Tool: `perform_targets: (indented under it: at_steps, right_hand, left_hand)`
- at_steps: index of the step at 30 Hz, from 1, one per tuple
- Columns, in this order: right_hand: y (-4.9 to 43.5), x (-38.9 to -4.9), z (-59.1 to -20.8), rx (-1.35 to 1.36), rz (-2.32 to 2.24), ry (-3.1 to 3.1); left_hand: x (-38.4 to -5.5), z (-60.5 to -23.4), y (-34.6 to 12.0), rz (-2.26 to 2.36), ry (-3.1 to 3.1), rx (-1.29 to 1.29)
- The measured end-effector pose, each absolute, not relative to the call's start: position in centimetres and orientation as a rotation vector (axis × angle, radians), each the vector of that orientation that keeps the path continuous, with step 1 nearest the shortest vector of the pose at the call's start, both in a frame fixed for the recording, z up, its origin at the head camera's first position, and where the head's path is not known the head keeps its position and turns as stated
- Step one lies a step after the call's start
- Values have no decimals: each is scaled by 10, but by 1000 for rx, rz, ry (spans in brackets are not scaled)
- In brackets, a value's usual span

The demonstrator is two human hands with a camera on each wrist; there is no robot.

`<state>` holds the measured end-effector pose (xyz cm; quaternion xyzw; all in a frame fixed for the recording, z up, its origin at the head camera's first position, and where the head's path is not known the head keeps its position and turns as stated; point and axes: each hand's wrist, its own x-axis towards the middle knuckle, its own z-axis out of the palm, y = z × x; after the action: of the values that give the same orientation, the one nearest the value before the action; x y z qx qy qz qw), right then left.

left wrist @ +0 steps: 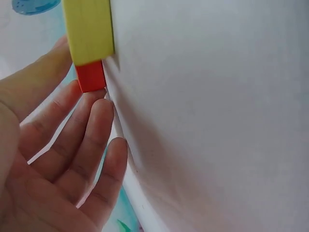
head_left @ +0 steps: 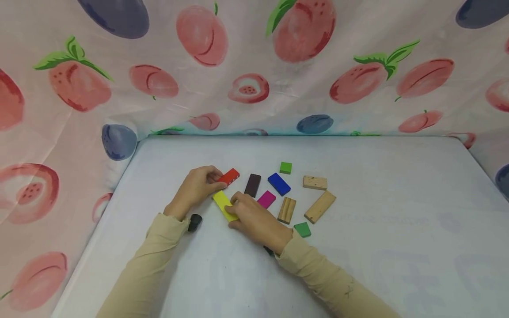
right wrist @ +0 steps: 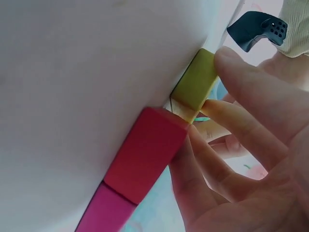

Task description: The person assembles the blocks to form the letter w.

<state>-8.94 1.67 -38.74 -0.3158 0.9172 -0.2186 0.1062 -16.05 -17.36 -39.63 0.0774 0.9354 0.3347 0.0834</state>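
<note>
My left hand [head_left: 199,183] pinches one end of a red block [head_left: 229,177] with white dots along its side. Just nearer to me, my right hand [head_left: 254,216] grips a yellow block [head_left: 223,204] between thumb and fingers. In the left wrist view the yellow block [left wrist: 89,31] stands in front of the red block [left wrist: 91,77] and partly covers it. The right wrist view has a second red block [right wrist: 147,154] close to the fingers, end to end with a magenta block [right wrist: 106,212]; in the head view the right hand hides that red one.
Right of the hands on the white table [head_left: 377,265] lie a dark brown block [head_left: 252,184], a blue block [head_left: 279,184], a light green block [head_left: 285,168], a darker green block [head_left: 303,229] and several plain wooden blocks [head_left: 320,206]. A patterned cloth [head_left: 246,48] rises behind the table.
</note>
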Motion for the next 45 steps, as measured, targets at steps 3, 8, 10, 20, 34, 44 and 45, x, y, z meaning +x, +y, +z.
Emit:
perform_targets:
  at_steps: [3, 8, 10, 20, 34, 44, 45]
  right_hand:
    - [18, -88, -387, -937, -641, 2704]
    - [20, -88, -385, -945, -639, 2713]
    - [21, -89, -384, -946, -638, 2716]
    - [23, -98, -385, -1015, -687, 2625]
    - [17, -99, -387, -1037, -611, 2626]
    - [14, -97, -385, -1012, -587, 2680]
    - [14, -97, -386, -1014, -591, 2688]
  left_hand:
    - [-159, -395, -173, 1001, 2801, 221]
    - [-156, -392, -170, 970, 2816, 208]
    - [-156, -392, -170, 955, 2814, 196]
    - [-167, -391, -170, 993, 2778, 249]
    - [-174, -393, -164, 1076, 2728, 250]
    - [-171, -393, -167, 1092, 2737, 179]
    - [-171, -393, -167, 1097, 2735, 172]
